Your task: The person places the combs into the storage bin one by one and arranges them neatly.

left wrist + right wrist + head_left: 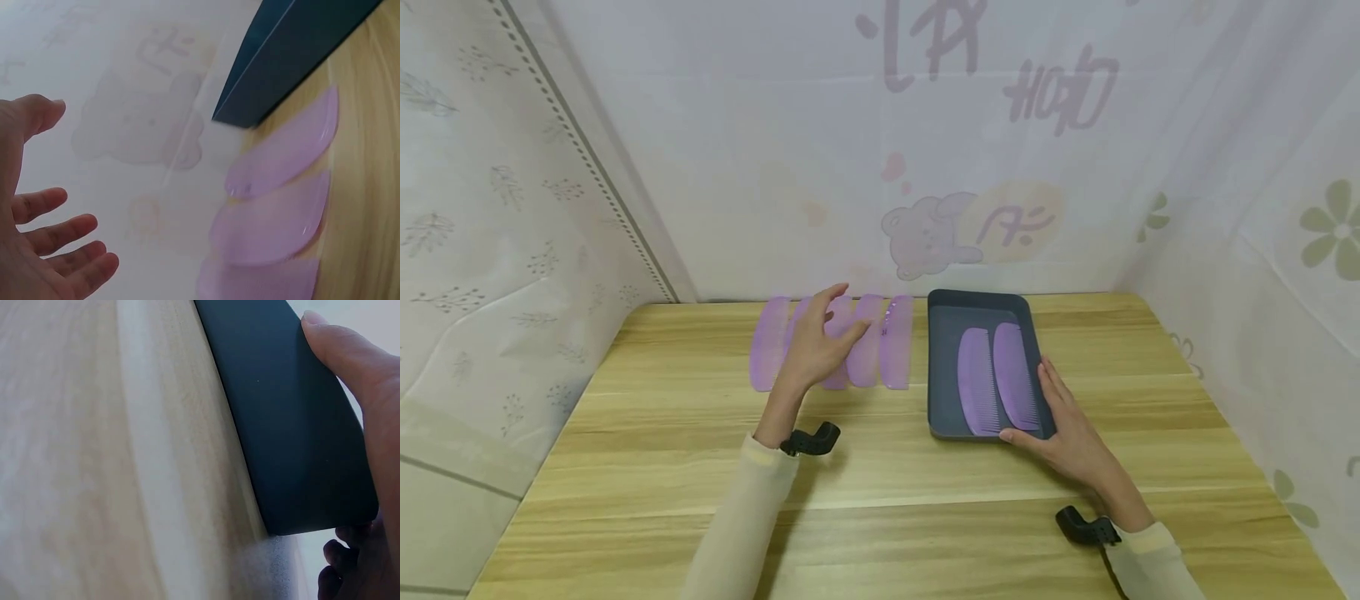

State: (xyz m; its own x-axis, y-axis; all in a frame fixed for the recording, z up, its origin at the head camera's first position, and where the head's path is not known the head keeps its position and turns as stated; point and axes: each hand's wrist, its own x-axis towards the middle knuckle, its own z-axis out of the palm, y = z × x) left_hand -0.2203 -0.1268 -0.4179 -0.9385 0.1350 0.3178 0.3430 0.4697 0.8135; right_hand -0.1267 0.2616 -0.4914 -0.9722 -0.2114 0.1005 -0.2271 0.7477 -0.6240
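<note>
Right hand (1067, 437) gripping tray (943, 367) around its near right corner, left hand (814, 346) hovering empty over comb row (865, 358), fingers spread. Wooden table (880, 500) holding everything up. Tray sitting just right of row, two purple combs (977, 379) lying inside. Guessing it's mid-loading step (not counting row, left hand's hiding part of it). Next move's probably calling for pinching one comb from row without dragging its neighbours.

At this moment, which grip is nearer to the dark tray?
Right. The right grip holds the dark tray at its near right corner; the left grip hovers left of it, over a row of purple combs.
</note>
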